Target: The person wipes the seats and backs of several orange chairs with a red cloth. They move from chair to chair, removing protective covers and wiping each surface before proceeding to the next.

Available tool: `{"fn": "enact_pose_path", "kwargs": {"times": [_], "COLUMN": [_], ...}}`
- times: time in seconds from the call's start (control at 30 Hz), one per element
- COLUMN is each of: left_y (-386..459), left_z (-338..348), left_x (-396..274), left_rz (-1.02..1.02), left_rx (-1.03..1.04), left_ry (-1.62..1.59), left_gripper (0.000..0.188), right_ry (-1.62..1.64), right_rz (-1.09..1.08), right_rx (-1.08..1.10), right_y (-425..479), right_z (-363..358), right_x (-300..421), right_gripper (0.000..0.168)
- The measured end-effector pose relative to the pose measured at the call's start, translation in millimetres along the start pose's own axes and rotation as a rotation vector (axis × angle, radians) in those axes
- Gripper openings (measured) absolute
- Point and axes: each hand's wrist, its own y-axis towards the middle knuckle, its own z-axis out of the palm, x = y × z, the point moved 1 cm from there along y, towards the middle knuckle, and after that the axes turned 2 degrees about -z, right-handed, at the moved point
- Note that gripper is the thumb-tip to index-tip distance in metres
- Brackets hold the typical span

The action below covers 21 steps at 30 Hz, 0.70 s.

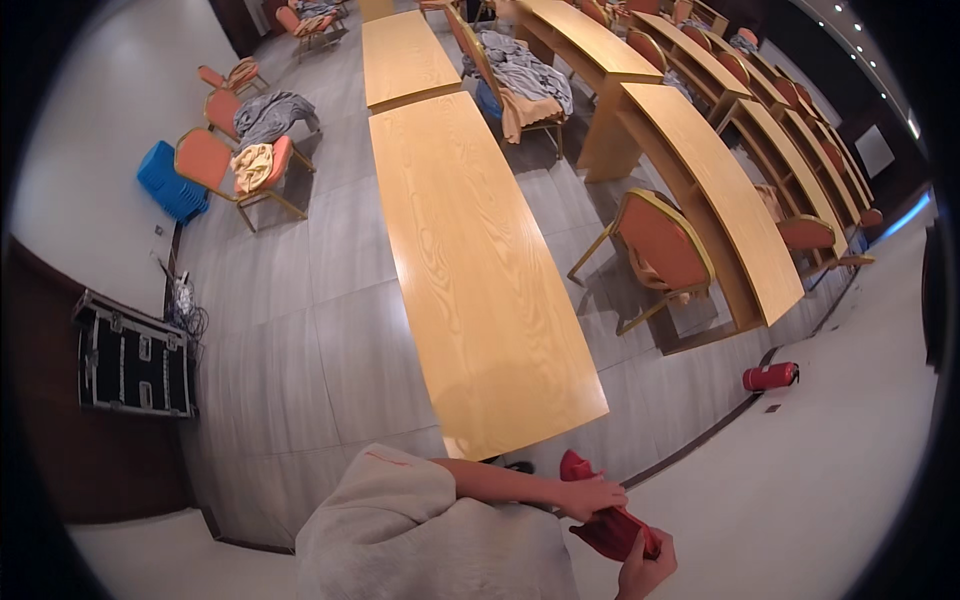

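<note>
At the lower right, beyond the near end of the wooden table [480, 270], I hold a red cloth [611, 531] in front of my body. My left hand [594, 498] grips its middle, with one end of the cloth sticking up past the fingers. My right hand [651, 559] pinches the other end between thumb and fingers. The cloth is bunched, and its full shape cannot be told.
Orange chairs [664, 240] stand among rows of wooden desks [712, 187] on the right. Other chairs carry grey and cream cloths [274, 116]. Blue plastic stools [169, 180] and a black flight case [135, 360] lie left. A red fire extinguisher [771, 376] is by the right wall.
</note>
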Motion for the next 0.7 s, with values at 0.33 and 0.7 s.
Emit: {"fn": "enact_pose_path", "kwargs": {"times": [0.33,0.7], "left_y": [104,206], "left_z": [-95,-187], "left_x": [82,50], "left_rz": [-0.43,-0.581], "left_rx": [-0.04,-0.265], "left_ry": [0.04,0.192], "left_gripper": [0.04,0.033], "right_ry": [0.153,0.473], "right_rz": [-0.211,-0.101], "right_rx": [0.001,0.129], "right_y": [197,387], "right_z": [-26,-47], "right_x": [-117,-205], "right_gripper": [0.012,0.012]}}
